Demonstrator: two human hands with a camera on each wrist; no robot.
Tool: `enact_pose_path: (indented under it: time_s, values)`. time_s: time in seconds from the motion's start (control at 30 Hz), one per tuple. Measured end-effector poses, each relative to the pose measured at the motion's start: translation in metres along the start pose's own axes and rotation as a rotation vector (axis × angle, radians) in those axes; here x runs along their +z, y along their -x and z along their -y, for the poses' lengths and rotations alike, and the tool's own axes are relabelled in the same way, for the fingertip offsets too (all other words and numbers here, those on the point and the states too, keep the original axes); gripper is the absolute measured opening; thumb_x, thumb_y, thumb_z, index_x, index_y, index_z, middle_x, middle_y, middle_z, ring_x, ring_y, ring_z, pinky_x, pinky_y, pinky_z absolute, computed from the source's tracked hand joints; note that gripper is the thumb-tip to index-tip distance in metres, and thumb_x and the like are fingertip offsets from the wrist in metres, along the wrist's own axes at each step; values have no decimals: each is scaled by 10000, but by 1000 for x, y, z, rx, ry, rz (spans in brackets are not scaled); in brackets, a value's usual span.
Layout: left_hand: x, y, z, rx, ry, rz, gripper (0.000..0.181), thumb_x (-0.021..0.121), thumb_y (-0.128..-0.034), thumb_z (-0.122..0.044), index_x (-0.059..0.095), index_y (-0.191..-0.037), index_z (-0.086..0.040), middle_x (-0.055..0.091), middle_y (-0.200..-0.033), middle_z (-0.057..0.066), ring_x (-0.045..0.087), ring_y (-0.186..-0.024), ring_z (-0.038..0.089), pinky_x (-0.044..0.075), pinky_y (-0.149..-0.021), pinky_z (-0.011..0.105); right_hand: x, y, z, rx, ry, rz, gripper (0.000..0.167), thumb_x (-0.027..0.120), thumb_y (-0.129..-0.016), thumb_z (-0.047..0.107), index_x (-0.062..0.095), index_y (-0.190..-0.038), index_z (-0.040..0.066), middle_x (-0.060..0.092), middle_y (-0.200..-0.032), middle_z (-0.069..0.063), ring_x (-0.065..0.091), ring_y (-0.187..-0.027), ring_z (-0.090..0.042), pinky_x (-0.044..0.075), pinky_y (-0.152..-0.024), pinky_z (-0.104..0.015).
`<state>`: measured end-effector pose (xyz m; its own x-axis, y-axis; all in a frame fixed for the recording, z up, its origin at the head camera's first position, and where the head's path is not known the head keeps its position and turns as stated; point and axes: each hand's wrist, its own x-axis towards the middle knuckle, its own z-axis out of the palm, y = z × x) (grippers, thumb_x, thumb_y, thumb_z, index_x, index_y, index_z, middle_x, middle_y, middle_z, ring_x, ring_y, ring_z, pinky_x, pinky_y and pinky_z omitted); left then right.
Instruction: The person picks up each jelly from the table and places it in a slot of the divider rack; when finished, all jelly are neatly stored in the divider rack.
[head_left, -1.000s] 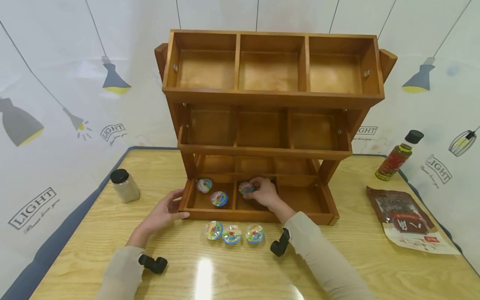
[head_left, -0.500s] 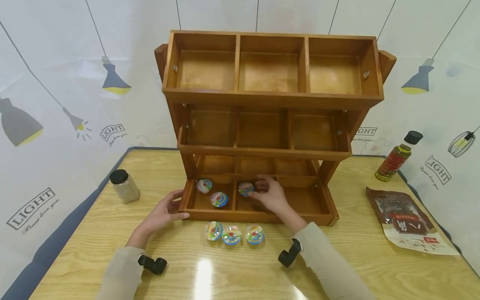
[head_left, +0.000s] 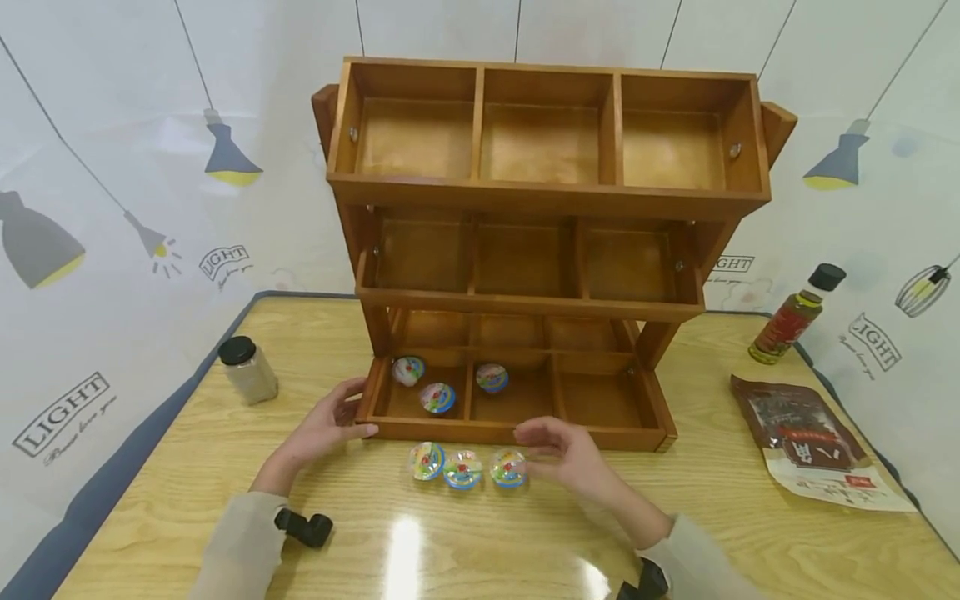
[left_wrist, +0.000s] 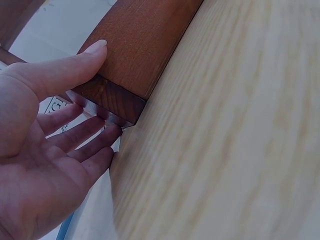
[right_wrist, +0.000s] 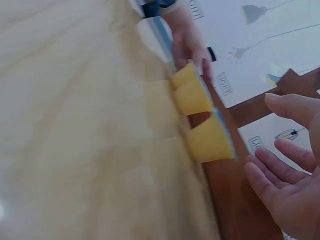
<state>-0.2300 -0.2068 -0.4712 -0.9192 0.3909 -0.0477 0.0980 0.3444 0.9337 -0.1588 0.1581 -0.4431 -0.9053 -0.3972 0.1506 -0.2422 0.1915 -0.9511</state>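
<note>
Currently, the lower left corner of a wooden rack is held by the left hand, with the thumb laid on the front board and the fingers set at the end of the tier. The right hand is poised with fingers loosely extended just beside the rightmost cup; a narrow gap between fingers and cup is shown in the right wrist view.

Three lidded cups are lined up on the table in front of the rack: the left cup and the middle cup are set close together, and the rightmost is spaced slightly off. Yellow sides are seen from the right wrist.

In the bottom tier, the left compartment is occupied by a rear cup and a front cup; one further cup is contained in the middle compartment, near its left divider.

To the left, a black-capped jar is noted; to the right, an oil bottle and a brown-and-white bag.
</note>
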Motion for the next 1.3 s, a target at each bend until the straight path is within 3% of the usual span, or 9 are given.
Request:
enact_pose_path:
  time_s: [0.1,0.2,0.47,1.13,1.3]
  values:
    - [0,-1,-1,-5,-9,-1,811,695,-757,-283,222,-1393,-114,230,-1445,160,305,-1291,366,273,-1057,485,6,8,-10,33,32,38,515,739,-705,134,524,-1142,-33,567,-1147,-210,569,-1027,-313,488,-875,-347]
    - [0,-1,-1,-15,-8,-6,816,702,-749,-287,226,-1392,-121,236,-1444,153,307,-1291,361,273,-1057,486,13,11,-19,21,-5,62,572,736,-706,128,482,-1185,-53,548,-1153,-239,589,-995,-287,499,-862,-320]
    - [1,-2,-3,-3,-5,-3,793,699,-754,-279,243,-1383,-125,249,-1438,151,325,-1281,358,286,-1048,492,21,14,-34,-10,-52,53,517,737,-689,89,517,-1132,-61,542,-1124,-263,587,-906,-48,509,-824,-232]
    - [0,-1,-4,-19,-10,-6,806,700,-753,-281,234,-1388,-114,238,-1444,155,301,-1295,362,270,-1060,481,22,14,-33,28,-59,48,464,705,-733,105,515,-1127,-52,560,-1098,-242,589,-924,-89,497,-844,-229]
    - [0,0,-2,-21,-6,-6,809,699,-753,-282,230,-1389,-108,237,-1443,159,293,-1299,363,263,-1062,484,23,14,-34,56,-106,50,478,705,-728,85,509,-1134,-73,553,-1109,-270,602,-919,-76,506,-829,-225]
